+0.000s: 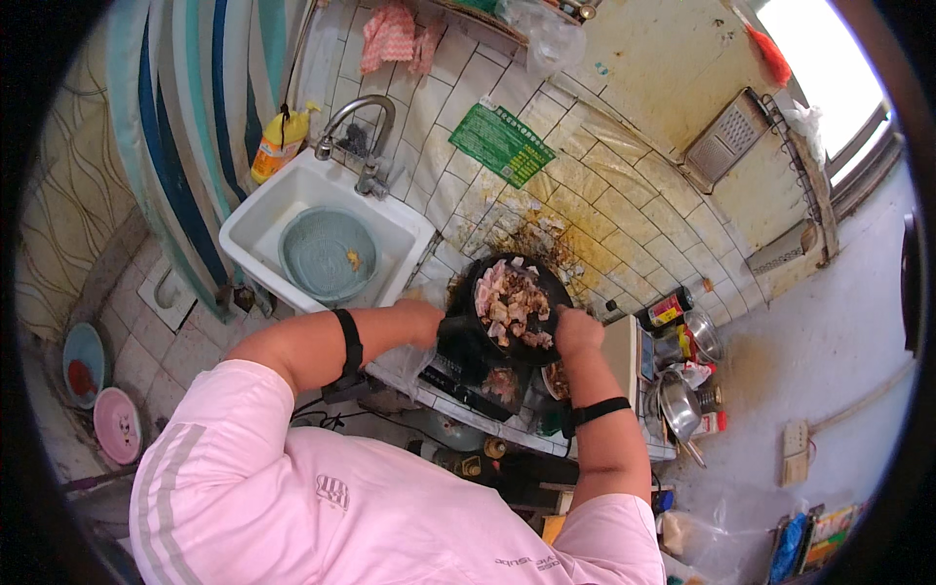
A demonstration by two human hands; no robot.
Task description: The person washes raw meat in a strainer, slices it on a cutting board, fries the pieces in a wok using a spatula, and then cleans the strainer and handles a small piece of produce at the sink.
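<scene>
A black wok [542, 322] is in front of me, close to the tiled wall. Browned meat pieces [515, 303] lie in it, with pale pink onion-like slices [488, 287] along its left side. My left hand [423, 322] is closed around the wok's long dark handle [457, 326]. On the opposite side, my right hand [581, 333] grips the wok at its rim; the part within the fist is hidden. Part of the black glass-topped cooker [479, 376] shows below the wok, reflecting the food. Whether the wok touches the cooker is hard to tell.
At left stands a white sink [252, 245] holding a blue-green colander [311, 252], under a metal faucet [380, 121]. A bowl [550, 380] with food sits partly behind my right forearm. Metal pots [680, 402] and a sauce bottle [667, 307] crowd the counter's right end.
</scene>
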